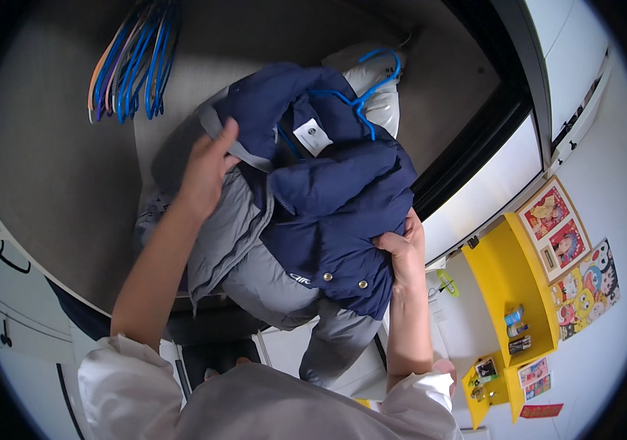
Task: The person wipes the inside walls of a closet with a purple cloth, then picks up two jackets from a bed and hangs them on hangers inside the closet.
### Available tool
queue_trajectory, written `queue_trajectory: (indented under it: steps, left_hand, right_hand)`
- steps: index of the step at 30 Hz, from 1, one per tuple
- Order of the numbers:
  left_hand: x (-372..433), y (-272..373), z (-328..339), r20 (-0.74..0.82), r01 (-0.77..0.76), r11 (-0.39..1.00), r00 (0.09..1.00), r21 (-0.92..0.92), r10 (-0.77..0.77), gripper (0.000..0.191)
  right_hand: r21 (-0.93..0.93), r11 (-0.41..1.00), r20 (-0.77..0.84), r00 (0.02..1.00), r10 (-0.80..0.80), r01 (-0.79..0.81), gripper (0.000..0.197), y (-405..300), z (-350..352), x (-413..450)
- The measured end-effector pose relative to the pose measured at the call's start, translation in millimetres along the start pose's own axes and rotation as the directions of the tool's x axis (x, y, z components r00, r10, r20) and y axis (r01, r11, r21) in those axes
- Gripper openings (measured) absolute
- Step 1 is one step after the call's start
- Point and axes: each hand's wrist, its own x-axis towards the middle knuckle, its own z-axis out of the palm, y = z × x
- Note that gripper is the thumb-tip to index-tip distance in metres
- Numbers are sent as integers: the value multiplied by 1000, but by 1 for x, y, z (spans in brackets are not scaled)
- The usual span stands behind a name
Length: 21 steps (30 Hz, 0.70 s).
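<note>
A puffer jacket (319,236) with a navy upper part and grey lower part and sleeves hangs in front of me. Its collar carries a white label (313,137). A blue hanger (365,102) is inside the jacket, with its hook and part of its arms showing above the collar. On the left, my left hand (209,170) grips the grey-edged front near the collar. My right hand (404,247) pinches the navy fabric at the shoulder or sleeve on the right; some of its fingers are hidden behind the cloth. Two metal snaps (345,280) show on the navy part.
Several blue, purple and orange hangers (137,66) hang at the upper left inside the wardrobe (44,165). Behind the jacket lies a white plastic bag (385,104). A dark frame edge (472,148) runs along the right. Yellow shelves (489,264) with small items are on the wall.
</note>
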Motion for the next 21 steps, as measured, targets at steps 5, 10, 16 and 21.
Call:
queue_trajectory:
  steps: [5,10,16,21]
  left_hand:
    - [-18,-26,9,108,-182,960,981,215,162,71]
    - [1,-30,-4,405,-401,873,873,277,273,102]
    - [57,-14,12,351,-425,845,884,325,310,90]
    - [113,-31,22,297,-449,884,868,127,398,68]
  right_hand:
    - [64,998,104,994,-30,23,63,-19,31,5]
    - [-33,997,131,990,-59,63,59,-9,50,37]
    - [-45,995,73,994,-84,88,59,4,68,91]
    - [-73,968,-16,970,-241,240,44,25,89,134]
